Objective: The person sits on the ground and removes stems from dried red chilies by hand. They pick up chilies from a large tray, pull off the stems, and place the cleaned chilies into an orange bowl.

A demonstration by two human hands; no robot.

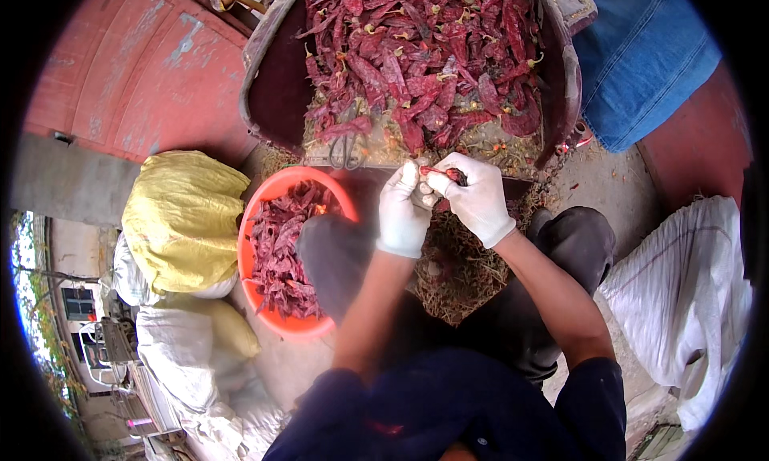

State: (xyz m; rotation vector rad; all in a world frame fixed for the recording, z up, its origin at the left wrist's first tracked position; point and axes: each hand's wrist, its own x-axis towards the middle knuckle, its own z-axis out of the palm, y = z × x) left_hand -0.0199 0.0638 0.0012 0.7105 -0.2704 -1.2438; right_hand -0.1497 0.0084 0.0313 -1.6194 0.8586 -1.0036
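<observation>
In front of my chest, both hands are in white work gloves, at the near edge of a board heaped with dried red chili peppers [420, 58]. My right hand [480, 196] pinches a small dark red dried chili [455, 175] between thumb and fingers. My left hand [404, 211] is beside it with curled fingers and raised thumb, close to the chili's thin end; whether it grips that end is unclear. A thin looped metal tool [345, 151], possibly scissors, lies on the board's near edge, left of my hands. Below them, stems and scraps [444, 281] cover the ground between my knees.
An orange plastic basin [245, 269] of dried chilies stands by my left knee. Yellow [186, 214] and white sacks [180, 341] are at left, another white sack [679, 293] at right. Raised sides [562, 70] flank the heap. A person's denim-clad leg [649, 58] is at upper right.
</observation>
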